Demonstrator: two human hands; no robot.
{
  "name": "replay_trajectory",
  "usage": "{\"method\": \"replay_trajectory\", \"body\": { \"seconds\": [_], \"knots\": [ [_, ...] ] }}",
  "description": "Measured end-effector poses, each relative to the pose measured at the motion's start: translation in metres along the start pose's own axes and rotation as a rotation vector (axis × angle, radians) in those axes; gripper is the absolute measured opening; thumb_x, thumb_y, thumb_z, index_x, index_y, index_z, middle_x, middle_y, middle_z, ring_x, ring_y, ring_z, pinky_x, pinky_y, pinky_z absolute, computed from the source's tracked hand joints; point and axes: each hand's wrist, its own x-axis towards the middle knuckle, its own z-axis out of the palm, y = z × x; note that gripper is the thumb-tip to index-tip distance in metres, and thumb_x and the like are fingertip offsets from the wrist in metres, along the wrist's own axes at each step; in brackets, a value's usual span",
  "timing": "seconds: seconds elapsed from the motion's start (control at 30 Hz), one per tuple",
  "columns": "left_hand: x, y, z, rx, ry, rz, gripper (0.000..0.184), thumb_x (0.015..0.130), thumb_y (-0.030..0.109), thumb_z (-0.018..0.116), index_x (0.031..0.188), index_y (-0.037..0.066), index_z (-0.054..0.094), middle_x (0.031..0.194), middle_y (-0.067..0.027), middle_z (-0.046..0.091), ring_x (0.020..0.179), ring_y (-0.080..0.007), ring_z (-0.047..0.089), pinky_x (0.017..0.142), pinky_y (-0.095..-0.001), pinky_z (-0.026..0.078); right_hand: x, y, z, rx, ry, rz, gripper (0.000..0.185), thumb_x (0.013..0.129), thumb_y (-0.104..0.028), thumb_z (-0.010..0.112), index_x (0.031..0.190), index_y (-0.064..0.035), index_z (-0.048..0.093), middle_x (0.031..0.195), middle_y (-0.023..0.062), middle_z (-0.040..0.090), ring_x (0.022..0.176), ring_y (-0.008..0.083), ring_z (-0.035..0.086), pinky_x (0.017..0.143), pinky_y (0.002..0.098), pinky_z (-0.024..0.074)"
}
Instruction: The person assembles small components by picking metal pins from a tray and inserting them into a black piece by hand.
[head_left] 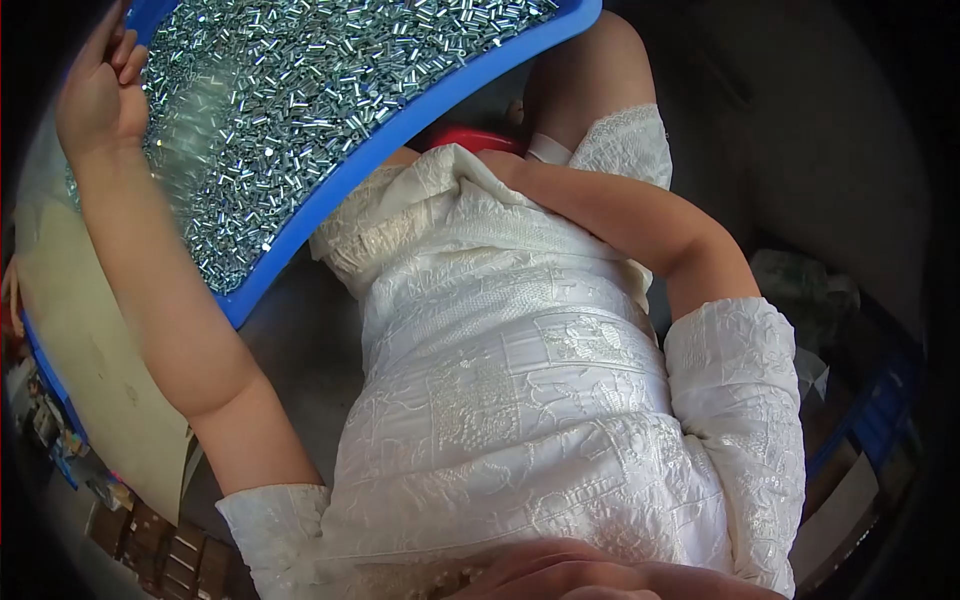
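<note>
My left hand (103, 100) is raised at the left side of a blue plastic tray (400, 125). Its fingers are loosely bent and apart, and I see nothing held in them. Many small, shiny metal pieces (320, 95), like short tubes or pins, cover the tray's bottom. A clear, blurred streak (195, 130) lies over them beside my left wrist; I cannot make out what it is. My right hand (498, 166) is at my lap, mostly hidden by folds of white dress, fingers out of sight. Close to it is a smooth red object (470, 138), partly covered.
A pale board or sheet (90, 340) lies left of the tray, below my left forearm. Brown boxes (165, 550) stand at lower left. At the right are a blue crate (885, 410) and some crumpled plastic (800, 280). My bent knee (595, 75) is close to the tray's right end.
</note>
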Motion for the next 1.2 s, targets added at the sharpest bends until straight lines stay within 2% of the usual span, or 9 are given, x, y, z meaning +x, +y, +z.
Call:
{"method": "replay_trajectory", "body": {
  "seconds": [0.1,0.17,0.4,0.5,0.73,0.8,0.93,1.13,1.2],
  "knots": [
    [0.004,-0.003,-0.005,0.071,0.082,0.020,0.020,0.087,0.004,0.053,0.099,-0.011,0.054,0.070,-0.0018,0.040,0.057,-0.0071,0.034,0.047,-0.0191,0.026,-0.014,-0.006,-0.004,-0.029,0.010,-0.044,0.039,0.078,-0.034,0.052,0.105,-0.0091,0.063,0.108,0.0156,0.061,0.099,0.0303,0.059,0.082,0.0416,0.0473],
    [0.011,-0.006,-0.018,0.093,0.074,0.054,0.015,0.087,0.000,0.050,0.096,-0.010,0.058,0.079,-0.0066,0.046,0.060,-0.0097,0.035,0.048,-0.0195,0.027,-0.022,-0.010,-0.004,-0.135,0.066,-0.123,0.038,0.077,-0.035,0.051,0.101,-0.0087,0.063,0.103,0.0150,0.063,0.096,0.0316,0.060,0.081,0.0415,0.0472],
    [0.010,-0.010,-0.019,0.193,0.199,0.107,0.018,0.084,-0.002,0.055,0.099,-0.012,0.058,0.076,-0.0053,0.046,0.056,-0.0077,0.035,0.045,-0.0194,0.025,-0.003,0.001,-0.001,-0.195,-0.019,-0.403,0.037,0.078,-0.037,0.050,0.102,-0.0116,0.063,0.103,0.0143,0.063,0.096,0.0307,0.059,0.081,0.0413,0.0463],
    [0.007,-0.011,-0.012,0.219,0.219,0.130,0.017,0.083,-0.001,0.058,0.096,-0.011,0.059,0.071,-0.0036,0.046,0.053,-0.0064,0.035,0.044,-0.0189,0.024,0.002,0.009,-0.007,-0.269,0.075,-0.538,0.036,0.079,-0.036,0.049,0.104,-0.0125,0.062,0.106,0.0129,0.062,0.098,0.0287,0.059,0.082,0.0395,0.0463],
    [0.007,-0.011,-0.027,0.282,0.297,0.164,0.017,0.083,0.001,0.060,0.095,-0.010,0.060,0.066,-0.0009,0.044,0.051,-0.0052,0.034,0.043,-0.0187,0.024,0.004,0.003,-0.008,-0.369,0.106,-0.410,0.034,0.080,-0.031,0.048,0.100,-0.0089,0.064,0.104,0.0123,0.063,0.096,0.0261,0.061,0.078,0.0392,0.0486],
    [0.007,-0.014,-0.031,0.282,0.309,0.157,0.017,0.083,0.001,0.060,0.095,-0.010,0.060,0.066,-0.0009,0.044,0.052,-0.0053,0.034,0.043,-0.0186,0.024,0.003,0.002,-0.016,-0.310,0.188,-0.228,0.030,0.078,-0.028,0.050,0.092,-0.0072,0.067,0.098,0.0135,0.065,0.091,0.0268,0.062,0.075,0.0395,0.0499],
    [0.007,-0.018,-0.034,0.313,0.333,0.159,0.016,0.083,0.000,0.059,0.096,-0.010,0.060,0.066,-0.0017,0.045,0.053,-0.0058,0.034,0.043,-0.0188,0.024,0.021,-0.017,-0.063,-0.289,0.450,-0.171,0.025,0.076,-0.026,0.053,0.079,-0.0067,0.069,0.088,0.0150,0.066,0.086,0.0280,0.064,0.075,0.0387,0.0506],
    [0.005,-0.014,-0.044,0.324,0.363,0.205,0.017,0.084,-0.001,0.057,0.097,-0.011,0.059,0.069,-0.0025,0.045,0.053,-0.0062,0.035,0.043,-0.0188,0.025,0.034,-0.030,-0.031,-0.512,0.325,-0.438,0.024,0.079,-0.021,0.051,0.090,-0.0092,0.068,0.095,0.0157,0.065,0.089,0.0291,0.063,0.076,0.0394,0.0501],
    [0.007,-0.012,-0.031,0.300,0.329,0.204,0.017,0.084,-0.001,0.057,0.098,-0.011,0.059,0.069,-0.0026,0.045,0.053,-0.0064,0.035,0.044,-0.0187,0.025,0.019,-0.002,-0.029,-0.527,0.257,-0.231,0.026,0.082,-0.019,0.048,0.097,-0.0084,0.067,0.103,0.0140,0.064,0.095,0.0275,0.062,0.077,0.0394,0.0497]
  ]
}}
